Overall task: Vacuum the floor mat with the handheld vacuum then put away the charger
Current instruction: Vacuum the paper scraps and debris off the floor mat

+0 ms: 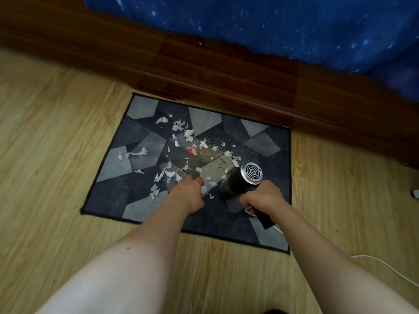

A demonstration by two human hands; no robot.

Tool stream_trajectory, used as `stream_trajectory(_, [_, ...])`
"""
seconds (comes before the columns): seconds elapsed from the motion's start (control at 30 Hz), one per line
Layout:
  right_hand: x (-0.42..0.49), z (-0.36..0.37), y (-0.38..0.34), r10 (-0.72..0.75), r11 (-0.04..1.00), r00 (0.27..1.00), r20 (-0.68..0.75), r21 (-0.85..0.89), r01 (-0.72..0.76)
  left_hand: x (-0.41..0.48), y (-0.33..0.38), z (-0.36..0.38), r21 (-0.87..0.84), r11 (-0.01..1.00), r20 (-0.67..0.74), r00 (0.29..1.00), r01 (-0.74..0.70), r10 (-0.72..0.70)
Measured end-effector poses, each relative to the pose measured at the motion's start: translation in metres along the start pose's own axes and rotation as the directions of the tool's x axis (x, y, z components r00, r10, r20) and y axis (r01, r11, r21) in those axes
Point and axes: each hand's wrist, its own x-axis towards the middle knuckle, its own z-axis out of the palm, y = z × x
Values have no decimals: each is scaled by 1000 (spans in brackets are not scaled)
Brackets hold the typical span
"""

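A dark grey patchwork floor mat lies on the wood floor, strewn with white paper scraps, fine crumbs and one red scrap. My right hand grips the handle of the black handheld vacuum, whose nozzle end points down at the mat's right part and whose round silver vent faces up. My left hand rests on the mat among the scraps just left of the vacuum, its fingers bent down out of sight. A white charger cable runs across the floor at the right.
A dark wooden bed frame borders the mat's far edge, with a blue starry sheet hanging over it. A small white object, maybe the charger plug, shows at the right edge. Light wood floor surrounds the mat.
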Motion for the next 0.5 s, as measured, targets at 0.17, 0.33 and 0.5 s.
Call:
stream_trajectory(0.17, [-3, -1, 3, -17, 1000, 1000, 19, -24, 17, 0, -1, -1, 20, 1000, 22, 1000, 15, -15])
stream_trajectory(0.33, [-6, 7, 4, -45, 999, 999, 30, -26, 46, -3, 0, 0, 37, 999, 15, 999, 28, -28])
stream_trajectory(0.5, [-6, 14, -2, -65, 997, 997, 45, -29, 66, -6, -4, -2, 18, 998, 13, 998, 62, -62])
